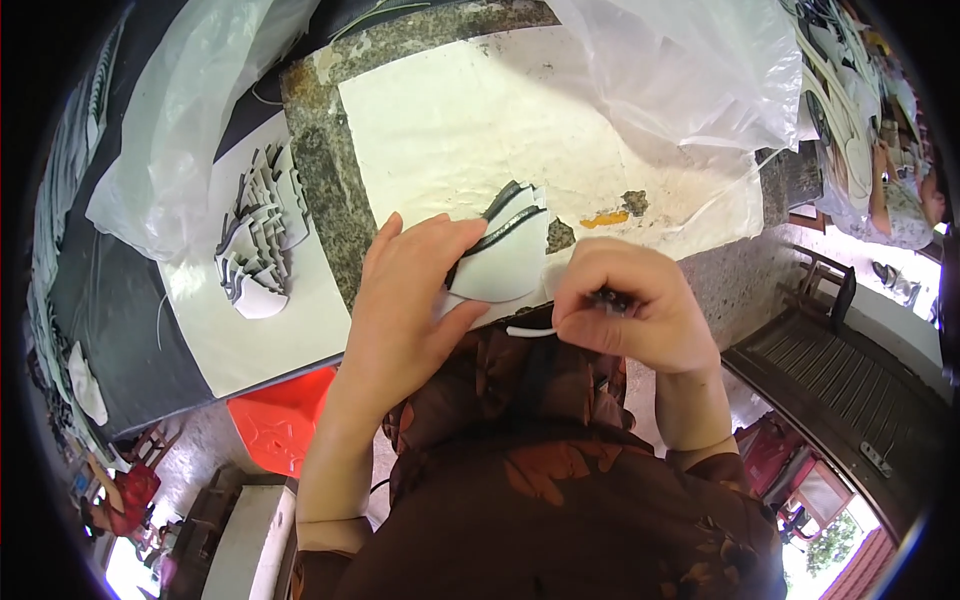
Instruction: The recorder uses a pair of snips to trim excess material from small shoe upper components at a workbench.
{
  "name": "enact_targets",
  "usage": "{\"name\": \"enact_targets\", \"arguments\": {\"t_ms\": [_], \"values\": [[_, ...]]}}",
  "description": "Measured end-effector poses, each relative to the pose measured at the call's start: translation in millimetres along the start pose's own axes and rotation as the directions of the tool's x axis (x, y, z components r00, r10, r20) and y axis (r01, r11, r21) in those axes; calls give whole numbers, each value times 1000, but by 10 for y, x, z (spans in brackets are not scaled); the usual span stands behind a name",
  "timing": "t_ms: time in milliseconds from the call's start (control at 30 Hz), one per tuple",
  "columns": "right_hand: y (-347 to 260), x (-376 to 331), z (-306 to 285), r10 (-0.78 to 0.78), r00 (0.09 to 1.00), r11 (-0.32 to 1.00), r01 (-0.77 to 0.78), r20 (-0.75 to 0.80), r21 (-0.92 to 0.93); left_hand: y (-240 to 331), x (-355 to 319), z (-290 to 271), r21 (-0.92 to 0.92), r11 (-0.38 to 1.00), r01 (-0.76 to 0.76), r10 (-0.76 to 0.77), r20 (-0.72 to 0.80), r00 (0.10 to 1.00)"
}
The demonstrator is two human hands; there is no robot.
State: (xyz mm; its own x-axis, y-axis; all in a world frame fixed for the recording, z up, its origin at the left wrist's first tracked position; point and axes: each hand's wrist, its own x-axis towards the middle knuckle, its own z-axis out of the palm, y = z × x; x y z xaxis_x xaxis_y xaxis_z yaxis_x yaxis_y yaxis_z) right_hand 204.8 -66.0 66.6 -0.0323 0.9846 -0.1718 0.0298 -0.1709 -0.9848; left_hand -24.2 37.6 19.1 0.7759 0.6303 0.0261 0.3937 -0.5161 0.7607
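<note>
Clothing: brown patterned garment [560, 500] fills the lower middle of the view, nearest the camera, with both forearms rising out of it.
Work surface: a speckled stone slab [320, 170] carries a large cream sheet of paper [450, 130], torn and stained near its right end.
Plastic: a clear plastic bag [690, 70] drapes over the slab's far right corner; a second clear bag [190, 110] lies over the dark bench at the left.
Side board: a pale board [250, 340] sits left of the slab and bears a fanned stack of white cut pieces with dark edges [260, 240], well apart from both hands.
Stool: an orange-red plastic seat [285, 420] shows below the board.
Left hand [410, 310]: laid flat and open, fingers spread, pressing on the near edge of the slab; its fingertips and thumb rest on the left side of the white piece.
White piece [505, 265]: a curved white shape with dark trim along its upper edge, lying on the paper just right of the left hand, between the two hands.
Right hand [625, 315]: curled closed around a small dark tool [612, 297], just right of and below the white piece.
White strip [530, 331]: a thin white cord pokes out to the left under the right hand's fingers.
</note>
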Motion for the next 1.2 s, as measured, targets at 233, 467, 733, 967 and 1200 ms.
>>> {"name": "enact_targets", "arguments": {"t_ms": [233,467,733,967,1200], "values": [[7,214,164,-73,995,993,78,63,-92,-119,-250,86,198,964,-176,214,-190,958],[161,379,252,37,996,897,-69,-81,-436,-117,-262,146,207,965,-159,205,-225,952],[208,404,302,21,989,893,-83,-145,-443,-112,-255,157,204,966,-157,204,-236,950],[227,420,362,-13,980,849,-95,-200,-520,-118,-261,159,207,966,-155,203,-233,951],[240,422,340,-40,982,837,-69,-187,-542,-112,-257,176,206,966,-156,208,-259,943]]}}
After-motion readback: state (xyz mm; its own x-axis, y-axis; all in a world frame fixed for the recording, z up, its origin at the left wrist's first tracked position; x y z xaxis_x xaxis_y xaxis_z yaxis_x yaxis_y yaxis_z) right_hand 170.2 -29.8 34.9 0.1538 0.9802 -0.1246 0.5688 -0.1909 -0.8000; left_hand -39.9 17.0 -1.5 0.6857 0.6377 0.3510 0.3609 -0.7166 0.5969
